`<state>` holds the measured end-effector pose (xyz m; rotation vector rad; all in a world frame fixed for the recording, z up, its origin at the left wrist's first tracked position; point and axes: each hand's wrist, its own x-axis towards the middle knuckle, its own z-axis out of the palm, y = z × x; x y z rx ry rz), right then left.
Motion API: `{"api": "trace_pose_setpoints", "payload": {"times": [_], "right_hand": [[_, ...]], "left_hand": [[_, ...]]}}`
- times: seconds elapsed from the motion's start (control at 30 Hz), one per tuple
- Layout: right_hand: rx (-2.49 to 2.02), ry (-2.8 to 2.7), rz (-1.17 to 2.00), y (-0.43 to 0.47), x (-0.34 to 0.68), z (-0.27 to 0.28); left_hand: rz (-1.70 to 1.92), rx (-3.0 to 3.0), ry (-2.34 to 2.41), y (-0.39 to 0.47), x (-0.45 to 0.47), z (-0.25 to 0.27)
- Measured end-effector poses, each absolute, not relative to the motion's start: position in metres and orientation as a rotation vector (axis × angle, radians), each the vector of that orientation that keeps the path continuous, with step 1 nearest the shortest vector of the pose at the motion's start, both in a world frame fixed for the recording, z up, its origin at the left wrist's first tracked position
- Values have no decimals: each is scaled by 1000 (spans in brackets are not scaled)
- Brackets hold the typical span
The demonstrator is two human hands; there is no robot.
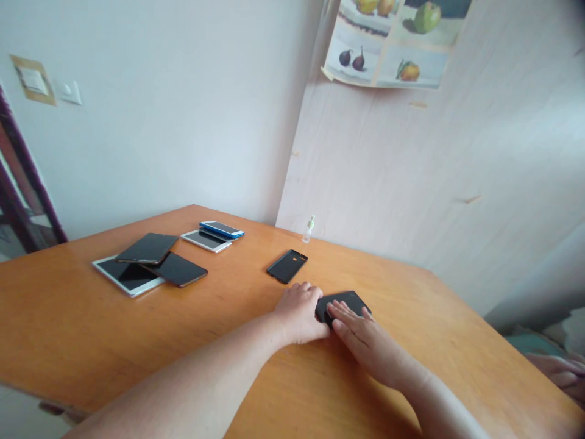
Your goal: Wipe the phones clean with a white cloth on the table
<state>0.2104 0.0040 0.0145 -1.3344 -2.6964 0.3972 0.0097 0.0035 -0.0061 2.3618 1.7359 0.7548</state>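
While the right hand (359, 332) is laid flat across the dark phone (357, 299), its fingers extended and not closed around anything, the phone's left end is met by the curved left hand (299, 312); whether it is firmly pinched there cannot be told. The phone is supported by the wooden table (237, 292), between the two hands and partly covered by the right. It can be judged light and stiff, with a smooth surface that may be slid under flat fingers and glass that could be cracked by a drop. It is best held by its long edges, thumb opposed to fingers. Beyond the left hand, a black case (287, 267) is seen, probably more flexible.
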Motion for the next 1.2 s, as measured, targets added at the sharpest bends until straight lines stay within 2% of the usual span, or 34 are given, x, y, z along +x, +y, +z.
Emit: {"api": "trace_pose_setpoints", "payload": {"times": [0.1,0.3,0.53,0.73,1.0,1.2], "right_hand": [[-1272,-2710,454,2,207,15],[-1663,-2550,160,26,223,5],[-1266,-2718,421,6,202,12],[-1628,-2483,180,31,217,2],[-1202,-2696,404,12,199,6],[-1643,-2419,225,35,212,-1]], "left_hand": [[773,2360,1736,3,9,-6],[744,2367,1733,3,10,-5],[735,2360,1735,2,10,-4],[752,2365,1737,2,11,-3],[758,2369,1740,2,10,-5],[704,2366,1740,2,11,-3]]}}
